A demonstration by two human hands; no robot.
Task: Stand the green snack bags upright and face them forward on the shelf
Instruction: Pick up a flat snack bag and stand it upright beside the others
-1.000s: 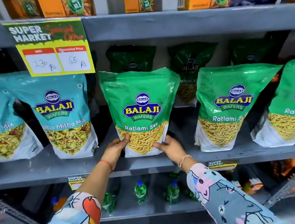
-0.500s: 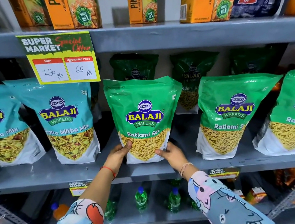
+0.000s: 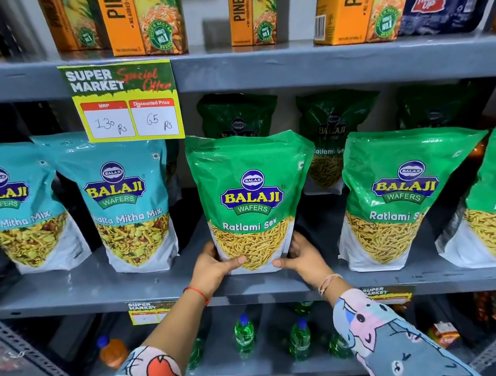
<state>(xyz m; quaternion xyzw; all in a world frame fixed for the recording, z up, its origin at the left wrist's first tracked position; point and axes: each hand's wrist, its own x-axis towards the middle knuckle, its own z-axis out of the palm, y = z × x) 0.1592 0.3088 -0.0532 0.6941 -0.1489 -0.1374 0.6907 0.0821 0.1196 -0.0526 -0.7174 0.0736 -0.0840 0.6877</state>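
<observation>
Glossy green Ratlami Sev snack bag (image 3: 252, 199) upright, label forward, on grey metal shelf (image 3: 82, 291); left hand (image 3: 215, 264) and right hand (image 3: 304, 257) clasp its lower corners, thumbs across front.

Both hands' grip lower on green Ratlami Sev bag (image 3: 252, 199), thumbs now across its front
</observation>
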